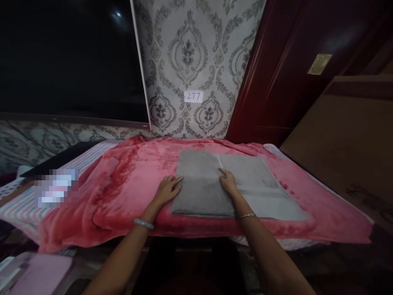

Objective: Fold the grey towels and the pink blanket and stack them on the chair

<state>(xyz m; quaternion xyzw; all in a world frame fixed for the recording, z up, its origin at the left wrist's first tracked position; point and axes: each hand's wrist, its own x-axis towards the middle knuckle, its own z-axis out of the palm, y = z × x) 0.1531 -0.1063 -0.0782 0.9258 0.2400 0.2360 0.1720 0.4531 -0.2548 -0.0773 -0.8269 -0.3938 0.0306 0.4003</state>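
A grey towel (260,180) lies partly folded on a pink fleece blanket (129,184) that covers a table. Its left part forms a darker doubled layer. My left hand (167,189) rests flat at the towel's left edge, fingers stretched onto the cloth. My right hand (229,182) lies on the fold line in the middle of the towel, fingers extended and pressing down. Neither hand grips anything. A bracelet sits on each wrist.
A striped cloth (18,205) shows under the blanket at the left. A dark flat object (61,157) lies at the back left. Patterned wallpaper with a paper label "277" (193,96), a dark red door (276,82) and a brown cardboard sheet (346,139) stand behind and to the right.
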